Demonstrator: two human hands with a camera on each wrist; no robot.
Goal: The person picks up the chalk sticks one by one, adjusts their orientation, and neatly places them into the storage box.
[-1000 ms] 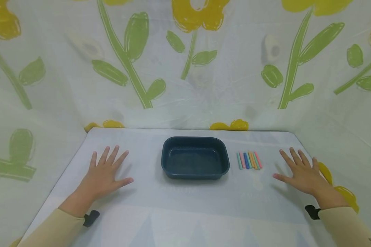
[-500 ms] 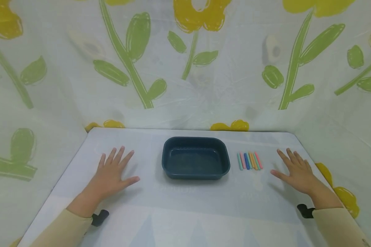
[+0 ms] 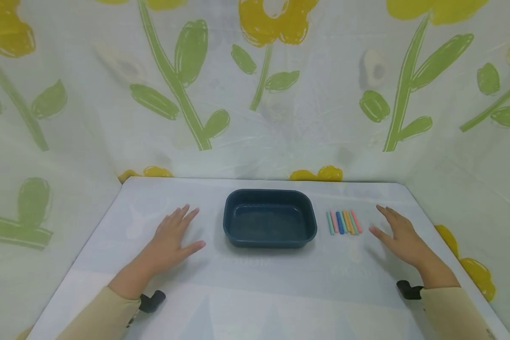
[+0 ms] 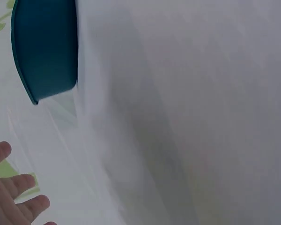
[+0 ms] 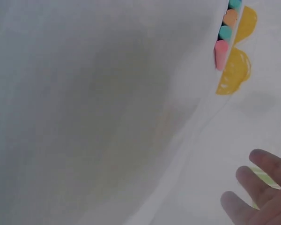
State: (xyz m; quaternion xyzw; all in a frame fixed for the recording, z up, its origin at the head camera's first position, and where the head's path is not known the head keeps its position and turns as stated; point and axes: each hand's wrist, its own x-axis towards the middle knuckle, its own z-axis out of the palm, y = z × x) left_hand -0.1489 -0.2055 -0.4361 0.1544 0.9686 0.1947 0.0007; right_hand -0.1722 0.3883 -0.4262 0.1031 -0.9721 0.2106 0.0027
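A dark blue rectangular tub (image 3: 270,241) stands on the white table, and nothing shows inside it. To its right, several coloured chalk sticks (image 3: 343,222) lie side by side in a row, in green, pink, blue and orange. My left hand (image 3: 170,243) hovers left of the tub with fingers extended and thumb spread, holding nothing. Right of the chalk, my right hand (image 3: 403,239) is held over the table, its fingers straight and its thumb pointing toward the sticks. The right wrist view shows the ends of the chalk sticks (image 5: 225,33) close up, apart from the fingers (image 5: 253,185).
The white table (image 3: 255,293) ends at a back edge against a hanging cloth (image 3: 323,118) printed with yellow flowers and green stems. The same cloth closes off the left and right sides. A black strap piece (image 3: 152,301) juts from the left cuff.
Both hands have moved inward, the left toward the tub and the right toward the chalk sticks. Their fingers have drawn closer together. The tub and chalk stay in place.
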